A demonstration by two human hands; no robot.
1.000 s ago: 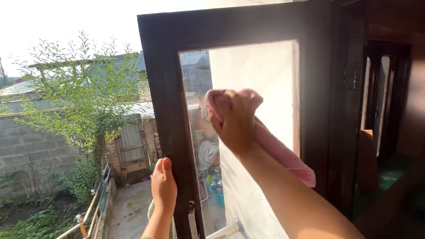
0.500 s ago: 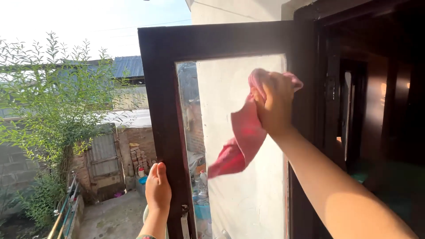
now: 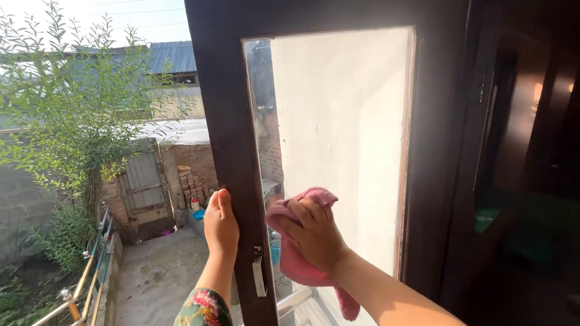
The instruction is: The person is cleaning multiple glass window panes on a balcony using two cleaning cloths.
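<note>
Window sash [image 3: 229, 102], dark wood, swings outward between both hands. Glass pane [image 3: 338, 133] gets wiped low down: right hand [image 3: 314, 238] bunches the pink cloth [image 3: 296, 265] against it, left hand [image 3: 221, 224] clamps the frame's outer edge. Next stroke likely needs steady bracing.

two hands on the job, left hand [image 3: 221, 224], right hand [image 3: 314, 236], one pink cloth [image 3: 294, 265], one dark wooden window sash [image 3: 225, 108], one metal latch [image 3: 259, 275]

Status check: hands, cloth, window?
Left hand gripping window frame edge. Right hand pressing pink cloth low on the glass pane. Nothing blocking the pane.
</note>
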